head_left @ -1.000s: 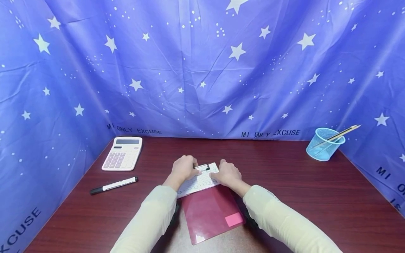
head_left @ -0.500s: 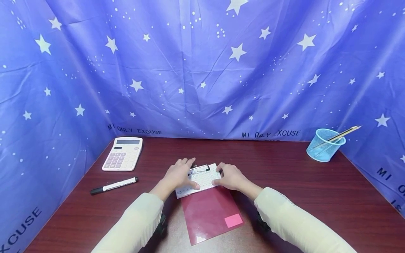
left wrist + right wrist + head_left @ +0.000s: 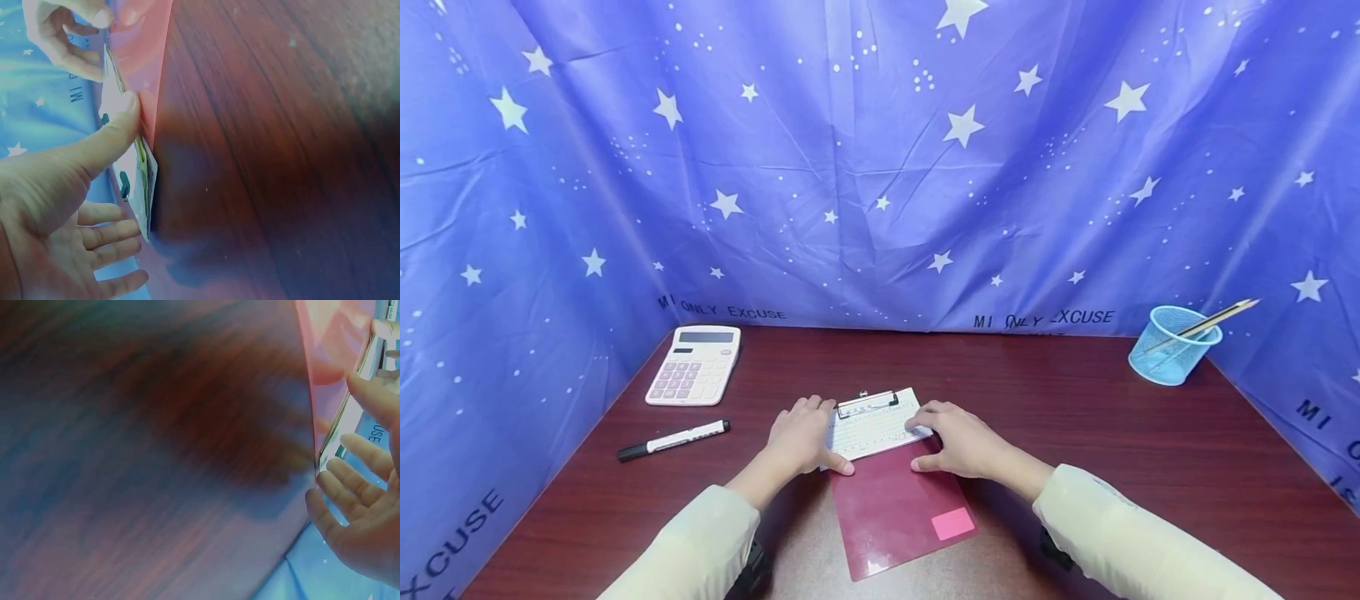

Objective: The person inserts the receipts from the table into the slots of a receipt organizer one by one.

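Observation:
A dark red clipboard (image 3: pixel 895 500) with a pink label lies on the table, slightly tilted. Across its top end lies a small stack of printed white paper (image 3: pixel 874 432), its upper edge under a wire clip (image 3: pixel 868 404) with black ends. My left hand (image 3: pixel 801 433) is at the stack's left end, fingers spread, thumb near its lower corner. In the left wrist view the stack's edge shows several layers. At the right end, my right hand (image 3: pixel 958 437) has loosely bent fingers over the paper's corner and its thumb over the red board. Neither hand grips anything.
A white calculator (image 3: pixel 692 367) sits at the back left, with a black-capped marker (image 3: pixel 673 439) in front of it. At the back right stands a blue mesh pen cup (image 3: pixel 1168 354) holding pencils (image 3: pixel 1221 317). A blue star-patterned curtain (image 3: pixel 880 167) encloses the table.
Both hands have drawn apart and toward the near side, from the middle of the paper to its two ends. More of the clip and paper now shows. The clipboard has hardly moved.

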A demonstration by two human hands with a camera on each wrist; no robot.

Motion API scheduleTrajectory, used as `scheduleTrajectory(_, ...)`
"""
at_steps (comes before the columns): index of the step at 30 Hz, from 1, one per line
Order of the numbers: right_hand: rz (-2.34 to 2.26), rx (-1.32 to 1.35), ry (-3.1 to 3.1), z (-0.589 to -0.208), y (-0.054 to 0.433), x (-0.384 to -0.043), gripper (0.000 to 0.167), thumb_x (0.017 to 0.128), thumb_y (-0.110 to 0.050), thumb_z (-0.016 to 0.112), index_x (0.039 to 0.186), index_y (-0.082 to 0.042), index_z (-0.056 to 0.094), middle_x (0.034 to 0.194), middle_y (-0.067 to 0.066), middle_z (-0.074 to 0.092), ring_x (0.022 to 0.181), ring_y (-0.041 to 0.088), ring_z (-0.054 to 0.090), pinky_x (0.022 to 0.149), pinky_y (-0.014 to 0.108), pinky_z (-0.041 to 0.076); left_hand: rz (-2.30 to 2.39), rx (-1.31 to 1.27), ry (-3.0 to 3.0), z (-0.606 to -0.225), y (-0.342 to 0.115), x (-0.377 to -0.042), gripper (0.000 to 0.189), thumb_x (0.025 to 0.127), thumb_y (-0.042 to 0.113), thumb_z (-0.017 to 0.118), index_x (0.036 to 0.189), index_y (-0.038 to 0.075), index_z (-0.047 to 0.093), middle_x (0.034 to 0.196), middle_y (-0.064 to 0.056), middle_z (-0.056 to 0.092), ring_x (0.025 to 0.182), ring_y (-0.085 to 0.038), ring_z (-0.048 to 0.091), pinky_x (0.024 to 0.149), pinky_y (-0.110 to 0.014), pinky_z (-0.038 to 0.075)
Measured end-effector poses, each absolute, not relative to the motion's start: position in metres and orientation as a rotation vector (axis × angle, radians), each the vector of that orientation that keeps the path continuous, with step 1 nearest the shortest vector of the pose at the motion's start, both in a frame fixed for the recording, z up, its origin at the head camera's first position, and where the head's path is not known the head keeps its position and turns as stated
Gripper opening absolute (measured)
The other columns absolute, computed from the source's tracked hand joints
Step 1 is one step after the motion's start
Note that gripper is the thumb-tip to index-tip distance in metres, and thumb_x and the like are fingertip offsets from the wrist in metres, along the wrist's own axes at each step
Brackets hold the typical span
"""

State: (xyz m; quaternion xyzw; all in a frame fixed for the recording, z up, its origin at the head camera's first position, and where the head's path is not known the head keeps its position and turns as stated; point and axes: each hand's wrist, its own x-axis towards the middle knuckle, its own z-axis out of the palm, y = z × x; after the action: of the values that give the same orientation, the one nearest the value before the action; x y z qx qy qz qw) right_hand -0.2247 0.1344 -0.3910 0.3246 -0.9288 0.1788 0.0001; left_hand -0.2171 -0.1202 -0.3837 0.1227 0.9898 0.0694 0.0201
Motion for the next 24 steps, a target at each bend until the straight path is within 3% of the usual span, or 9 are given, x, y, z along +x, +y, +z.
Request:
scheduleTrajectory(4, 0.553, 1.064, -2.933, -0.392, 0.138, -0.220, 0.044, 0.085, -0.026, 0.083, 0.123, -0.008, 0.070, 0.124, 0.014, 0.064, 0.118, 0.035, 0.060, 0.098, 0.057, 0.047, 0.222, 0.382, 3.063, -0.385, -0.118, -0.219, 0.099, 0.064, 0.050, 0.095, 0.138, -0.003, 0.056, 0.134, -0.020, 0.059, 0.125, -0.035, 0.054, 0.098, -0.053, 0.046)
scheduleTrajectory(9, 0.558, 1.040, -2.937, -0.394, 0.145, -0.218, 0.042, 0.087, -0.027, 0.081, 0.124, -0.008, 0.070, 0.128, 0.015, 0.063, 0.120, 0.038, 0.059, 0.095, 0.062, 0.045, 0.259, 0.419, 3.053, -0.385, -0.114, -0.226, 0.094, 0.067, 0.044, 0.094, 0.139, -0.002, 0.056, 0.135, -0.019, 0.059, 0.126, -0.035, 0.054, 0.098, -0.053, 0.047)
scheduleTrajectory(24, 0.568, 0.874, -2.975, -0.397, 0.177, -0.222, 0.042, 0.088, -0.024, 0.080, 0.124, -0.005, 0.070, 0.129, 0.016, 0.061, 0.123, 0.040, 0.056, 0.101, 0.061, 0.044, 0.196, 0.400, 2.970, -0.379, -0.071, -0.259, 0.088, 0.069, 0.042, 0.094, 0.141, 0.007, 0.057, 0.140, -0.011, 0.057, 0.134, -0.030, 0.048, 0.104, -0.052, 0.042)
